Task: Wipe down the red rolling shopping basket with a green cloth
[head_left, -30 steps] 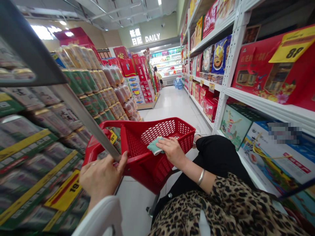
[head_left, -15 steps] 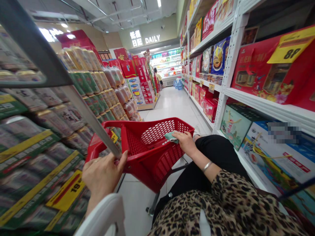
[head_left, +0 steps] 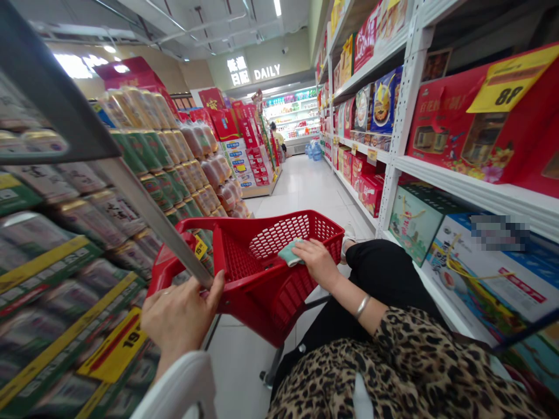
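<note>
Fingers of the bare left hand (head_left: 179,326) curled around the rim of a red plastic mesh-walled shopping basket (head_left: 248,308); fingers of the bare right hand (head_left: 317,262) lying close together on a pale-green cloth (head_left: 290,254) inside it, both shifted leftward since the last frame; white metal shelving (head_left: 404,128) with red gift boxes (head_left: 480,128) beyond.

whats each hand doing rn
Left hand: closed, gripping the red shopping cart handle.
Right hand: open, lying flat on a teal cloth.

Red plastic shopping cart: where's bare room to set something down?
Inside the red plastic cart basket, left of the teal cloth under the right hand. The white tile aisle ahead is also free. Crowded: the packed white shelves and stacked packs.
</note>
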`<state>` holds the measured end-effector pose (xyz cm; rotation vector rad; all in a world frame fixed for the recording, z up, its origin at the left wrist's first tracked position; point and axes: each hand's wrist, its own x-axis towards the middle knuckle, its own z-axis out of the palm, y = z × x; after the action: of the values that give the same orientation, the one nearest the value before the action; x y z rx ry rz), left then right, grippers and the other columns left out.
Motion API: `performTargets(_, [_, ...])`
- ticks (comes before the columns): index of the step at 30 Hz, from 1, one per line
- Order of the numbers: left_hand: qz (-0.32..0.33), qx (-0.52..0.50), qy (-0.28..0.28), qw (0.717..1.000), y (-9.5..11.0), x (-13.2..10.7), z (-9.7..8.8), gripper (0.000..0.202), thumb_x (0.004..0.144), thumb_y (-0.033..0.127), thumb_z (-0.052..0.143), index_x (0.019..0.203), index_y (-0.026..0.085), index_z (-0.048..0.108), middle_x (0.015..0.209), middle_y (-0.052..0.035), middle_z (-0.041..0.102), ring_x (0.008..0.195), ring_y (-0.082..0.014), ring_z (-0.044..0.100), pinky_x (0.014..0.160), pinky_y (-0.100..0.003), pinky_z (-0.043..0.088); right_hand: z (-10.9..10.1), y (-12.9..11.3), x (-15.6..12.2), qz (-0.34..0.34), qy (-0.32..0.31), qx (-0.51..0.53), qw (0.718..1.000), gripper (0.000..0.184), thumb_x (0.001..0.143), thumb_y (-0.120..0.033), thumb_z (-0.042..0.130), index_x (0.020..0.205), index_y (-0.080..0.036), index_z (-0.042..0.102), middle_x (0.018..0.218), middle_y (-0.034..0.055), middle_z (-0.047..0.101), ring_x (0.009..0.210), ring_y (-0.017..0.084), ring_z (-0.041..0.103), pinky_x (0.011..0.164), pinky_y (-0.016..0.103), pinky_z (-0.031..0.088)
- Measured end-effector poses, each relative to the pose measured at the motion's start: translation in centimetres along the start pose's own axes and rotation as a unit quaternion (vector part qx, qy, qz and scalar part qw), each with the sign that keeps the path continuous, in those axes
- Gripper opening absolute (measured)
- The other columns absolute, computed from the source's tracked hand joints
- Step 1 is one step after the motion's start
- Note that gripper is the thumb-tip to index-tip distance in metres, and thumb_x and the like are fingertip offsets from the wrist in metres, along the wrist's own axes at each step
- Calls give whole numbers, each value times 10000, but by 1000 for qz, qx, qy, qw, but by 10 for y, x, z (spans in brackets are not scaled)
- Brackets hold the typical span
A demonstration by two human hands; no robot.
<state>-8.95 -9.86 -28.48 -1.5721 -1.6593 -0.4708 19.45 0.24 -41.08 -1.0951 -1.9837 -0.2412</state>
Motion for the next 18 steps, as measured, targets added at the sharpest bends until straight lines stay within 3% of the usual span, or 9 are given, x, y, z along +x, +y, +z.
performTargets(7, [7,2,7,1000,4,-1,-6,572,942,608,416,617,210,667,537,-86,636,577,-227,574,603,-334,307,1,-87,23,-117,53,39,991,321,1020,-135,472,1227,-214,705,1282,79,716,1190,184,650,1102,390,449])
performTargets(10, [21,15,18,1000,2,-4,-5,540,935,600,444,612,216,644,541,-81,643,571,-230,582,598,-335,310,-2,-111,29,-145,85,34,985,312,1038,-167,454,1218,-208,705,1273,72,720,1207,181,639,1118,384,442])
performTargets(14, [60,19,52,997,-1,-9,-5,507,947,579,466,610,222,594,560,-82,658,572,-249,607,586,-344,321,-3,-114,26,-169,102,9,980,303,1038,-170,459,1217,-200,701,1271,76,721,1215,180,639,1111,374,454])
performTargets(18, [83,16,80,993,-2,-8,-7,490,953,557,479,596,232,560,542,-75,647,557,-256,614,579,-349,337,-1,-90,15,-141,113,-6,983,318,1019,-123,461,1209,-190,707,1258,78,729,1184,187,662,1088,369,474])
